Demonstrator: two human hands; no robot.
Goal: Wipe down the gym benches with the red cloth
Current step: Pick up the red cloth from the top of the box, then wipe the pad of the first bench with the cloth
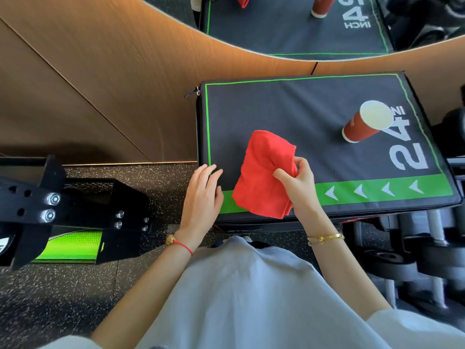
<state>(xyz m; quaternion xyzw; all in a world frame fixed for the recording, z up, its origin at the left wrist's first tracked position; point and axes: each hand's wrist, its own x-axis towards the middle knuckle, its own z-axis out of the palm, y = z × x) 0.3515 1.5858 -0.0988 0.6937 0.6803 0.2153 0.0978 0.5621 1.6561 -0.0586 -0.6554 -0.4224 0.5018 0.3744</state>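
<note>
A folded red cloth (pixel 264 175) lies on the near part of a black padded box (pixel 297 117) with green trim and a white "24 IN" mark. My right hand (pixel 299 182) pinches the cloth's right edge between thumb and fingers. To the cloth's left, my left hand (pixel 203 195) has straight fingers resting at the box's near left corner, apart from the cloth.
A red paper cup (pixel 364 124) stands on the box at the far right. A black metal frame with bolts (pixel 50 205) juts in from the left over a green panel (pixel 73 245). Dumbbells (pixel 415 253) lie on the floor at right. A wooden wall with a mirror (pixel 302 23) rises behind.
</note>
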